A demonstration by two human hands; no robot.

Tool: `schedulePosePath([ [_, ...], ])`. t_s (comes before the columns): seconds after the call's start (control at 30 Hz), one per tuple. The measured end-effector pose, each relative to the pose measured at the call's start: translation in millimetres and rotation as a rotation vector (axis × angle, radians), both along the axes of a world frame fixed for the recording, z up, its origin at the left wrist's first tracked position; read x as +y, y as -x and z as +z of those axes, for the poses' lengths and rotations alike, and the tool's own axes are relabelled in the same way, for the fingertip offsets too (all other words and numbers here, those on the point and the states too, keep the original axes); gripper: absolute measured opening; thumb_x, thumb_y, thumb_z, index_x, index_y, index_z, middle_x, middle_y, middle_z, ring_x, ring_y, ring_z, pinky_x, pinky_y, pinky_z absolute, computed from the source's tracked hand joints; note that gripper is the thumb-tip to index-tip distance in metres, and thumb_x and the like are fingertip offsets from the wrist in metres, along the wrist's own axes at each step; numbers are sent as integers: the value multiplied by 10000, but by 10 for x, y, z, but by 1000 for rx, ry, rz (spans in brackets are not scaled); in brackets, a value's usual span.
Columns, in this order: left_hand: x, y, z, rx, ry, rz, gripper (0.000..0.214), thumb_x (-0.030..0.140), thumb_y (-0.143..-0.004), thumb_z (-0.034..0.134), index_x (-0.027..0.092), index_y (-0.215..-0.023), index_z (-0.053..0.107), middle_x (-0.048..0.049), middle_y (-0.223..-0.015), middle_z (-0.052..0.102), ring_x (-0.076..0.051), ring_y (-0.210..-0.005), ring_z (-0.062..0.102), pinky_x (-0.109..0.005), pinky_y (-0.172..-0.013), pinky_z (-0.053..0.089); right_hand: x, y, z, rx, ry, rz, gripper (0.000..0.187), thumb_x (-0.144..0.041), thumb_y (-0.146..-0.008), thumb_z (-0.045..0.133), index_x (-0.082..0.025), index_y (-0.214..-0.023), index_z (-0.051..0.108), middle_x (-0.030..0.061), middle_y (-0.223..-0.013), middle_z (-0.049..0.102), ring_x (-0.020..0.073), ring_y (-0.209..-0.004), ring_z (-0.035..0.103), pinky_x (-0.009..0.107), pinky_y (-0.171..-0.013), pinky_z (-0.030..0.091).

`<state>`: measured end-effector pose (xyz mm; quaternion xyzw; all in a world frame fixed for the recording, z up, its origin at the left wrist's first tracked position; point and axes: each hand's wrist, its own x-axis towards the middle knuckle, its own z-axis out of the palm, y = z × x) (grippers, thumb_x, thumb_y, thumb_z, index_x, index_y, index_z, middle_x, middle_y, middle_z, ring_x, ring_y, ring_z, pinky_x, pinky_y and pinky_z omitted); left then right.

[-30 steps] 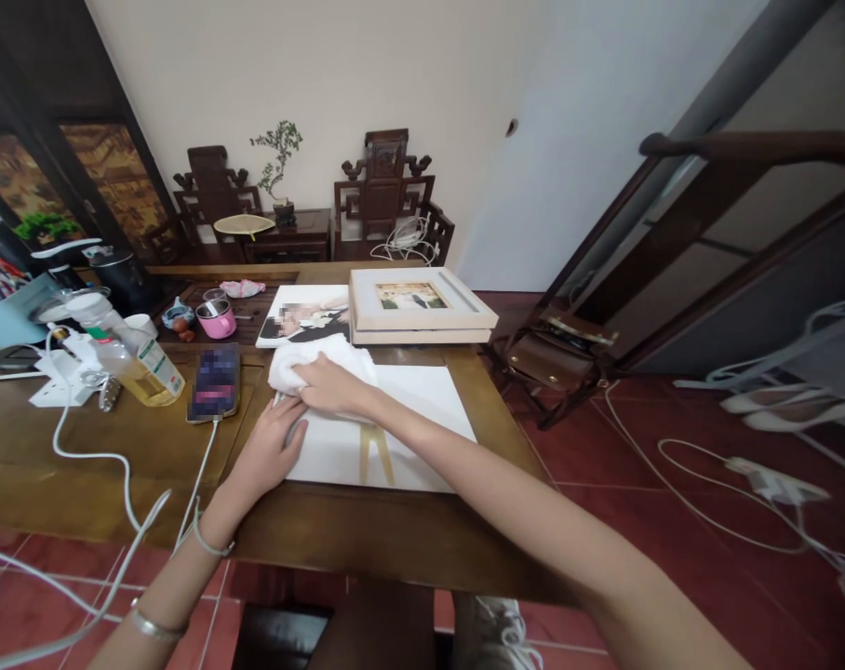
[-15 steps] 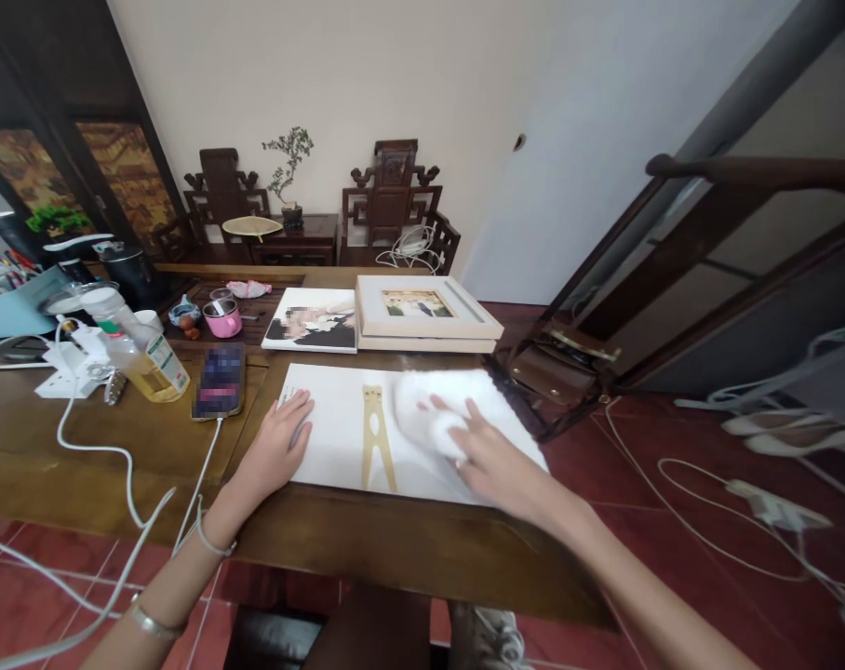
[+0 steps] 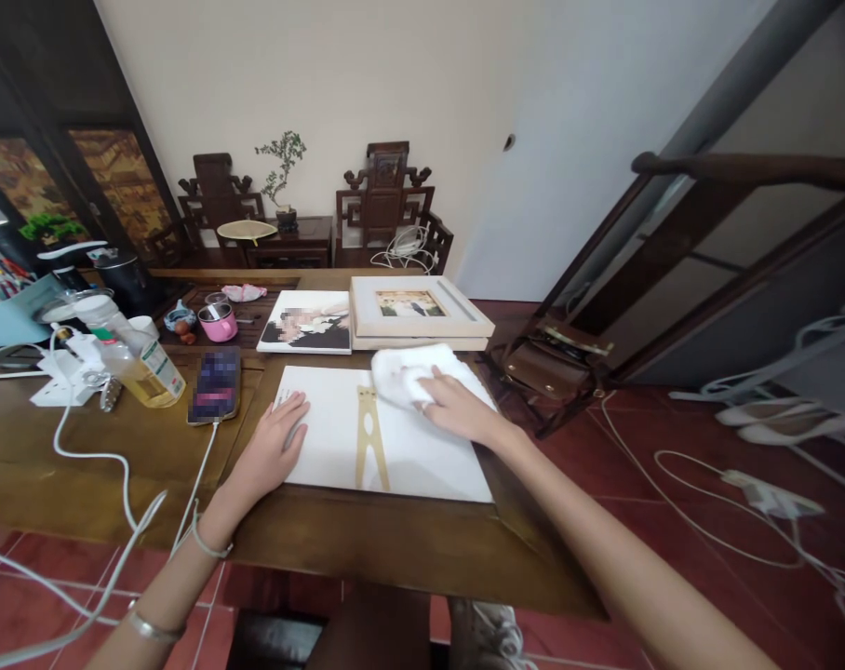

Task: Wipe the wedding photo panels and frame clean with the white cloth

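A white frame back (image 3: 339, 447) with a gold stand strip (image 3: 370, 442) lies flat on the wooden table (image 3: 150, 447). My left hand (image 3: 273, 447) rests flat on its left edge, fingers stretched out. My right hand (image 3: 457, 409) presses a crumpled white cloth (image 3: 405, 372) onto the panel's far right part, fingers curled on the cloth.
Behind the panel lie a photo print (image 3: 305, 321) and a stack of white picture frames (image 3: 417, 312). To the left are a phone (image 3: 215, 383) on a cable, a bottle (image 3: 140, 358), a pink cup (image 3: 217, 322) and a power strip (image 3: 70, 372). A brown bag (image 3: 548, 368) and cables lie on the floor to the right.
My right hand swept the cloth from the panel's far left corner across to the right side, then back up toward the far right part. My left hand has stayed put.
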<state>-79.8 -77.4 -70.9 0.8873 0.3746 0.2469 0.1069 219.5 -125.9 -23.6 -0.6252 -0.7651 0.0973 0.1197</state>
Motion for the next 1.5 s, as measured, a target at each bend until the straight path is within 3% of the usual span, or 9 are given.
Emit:
schedulePosePath([
  [0.13, -2, -4, 10, 3, -6, 5, 360, 233, -914, 396, 174, -1243, 531, -132, -1346, 512, -243, -1295, 422, -506, -1071, 320, 36, 42, -42, 10, -33, 10, 170, -112, -790, 413, -160, -816, 574, 140, -1132, 639, 301, -1108, 549, 512, -1078, 203],
  [0.33, -6, -16, -7, 12, -10, 19, 359, 235, -914, 391, 141, -1227, 539, -148, -1348, 507, -249, -1299, 415, -503, -1079, 301, -965, 220, 80, 72, 65, 148, 329, -25, -644, 395, -175, -849, 604, 97, -1410, 437, 280, -1367, 254, 505, -1101, 227],
  [0.47, -2, -18, -10, 14, -10, 16, 361, 235, -914, 386, 145, -1231, 533, -147, -1351, 504, -249, -1300, 413, -510, -1077, 296, -1423, 291, 195, 128, 188, 229, 396, -21, -593, 412, -227, -854, 627, 12, -1406, 449, 252, -1368, 258, 456, -1118, 237],
  [0.7, 3, -15, 18, 11, 6, 7, 358, 250, -914, 389, 156, -1225, 539, -140, -1348, 508, -247, -1299, 415, -508, -1076, 301, -646, -9, 46, 108, 95, -44, 158, -165, -758, 437, -201, -804, 584, 101, -1002, 665, 305, -1172, 500, 439, -943, 422],
  [0.9, 15, 0, 6, -16, 14, -1, 359, 257, -913, 396, 167, -1230, 539, -136, -1345, 512, -249, -1298, 417, -512, -1075, 302, 89, -172, 15, 82, 7, -98, 173, -186, -824, 380, -189, -792, 550, 100, -904, 658, 281, -978, 583, 464, -986, 348],
  [1.0, 18, -1, -3, -12, 9, 2, 358, 252, -913, 394, 163, -1228, 540, -139, -1345, 511, -252, -1299, 415, -516, -1070, 307, -80, -118, -21, 72, 4, -73, 153, -152, -787, 404, -194, -759, 549, 95, -954, 675, 290, -1005, 587, 501, -1035, 285],
  [1.27, -8, -31, 6, 12, -1, 14, 362, 242, -914, 379, 149, -1226, 537, -147, -1354, 500, -252, -1305, 406, -510, -1076, 295, -1386, 308, 194, 181, 180, 211, 424, -14, -603, 415, -254, -873, 637, 23, -1375, 485, 253, -1356, 289, 474, -1125, 202],
  [1.37, -9, -29, 5, 11, -2, 10, 363, 235, -913, 382, 157, -1234, 531, -144, -1355, 499, -249, -1304, 407, -511, -1072, 300, -1364, 298, 237, 199, 207, 196, 355, -31, -631, 421, -233, -842, 621, 56, -1250, 594, 263, -1297, 393, 463, -1100, 255],
  [1.5, 1, -17, 3, 20, 4, 8, 367, 235, -913, 385, 157, -1244, 523, -144, -1356, 498, -247, -1306, 405, -516, -1073, 295, -740, 141, 133, 134, 134, 67, 170, -132, -772, 417, -211, -778, 567, 77, -908, 678, 289, -1079, 565, 475, -1024, 337],
])
